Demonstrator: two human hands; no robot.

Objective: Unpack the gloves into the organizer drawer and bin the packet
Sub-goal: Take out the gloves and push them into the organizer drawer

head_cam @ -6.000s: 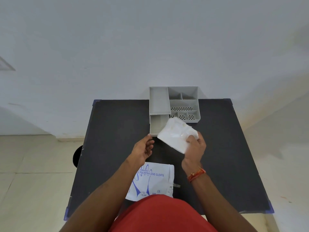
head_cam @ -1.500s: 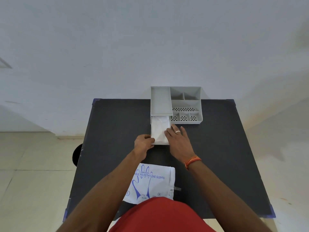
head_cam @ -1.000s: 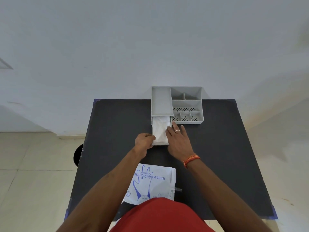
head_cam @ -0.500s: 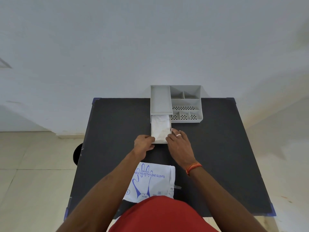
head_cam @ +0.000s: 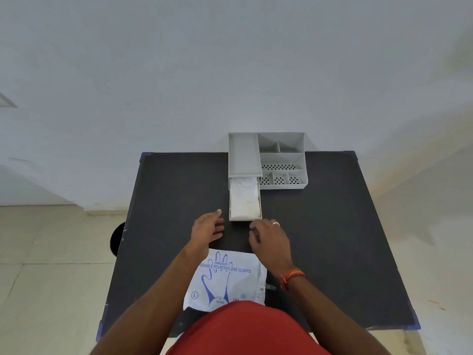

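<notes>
A grey organizer point(head_cam: 281, 160) stands at the table's far edge, its drawer point(head_cam: 245, 218) pulled out toward me. A stack of white gloves point(head_cam: 244, 198) lies flat inside the drawer. My left hand point(head_cam: 206, 230) hovers just left of the drawer's front, fingers apart and holding nothing. Just below the drawer's front right corner is my right hand point(head_cam: 268, 242), wearing a ring, fingers loosely curled and empty. The white glove packet point(head_cam: 227, 280) with blue print lies flat on the table close to my body.
The black table point(head_cam: 332, 239) has blue tape on its corners and stands against a white wall. A dark round object point(head_cam: 116, 239) shows on the floor beside the table's left edge. Beige floor tiles surround the table.
Six seconds ago my right hand held the gloves above the drawer. They now lie in it, and both hands have drawn back from the drawer toward me.
</notes>
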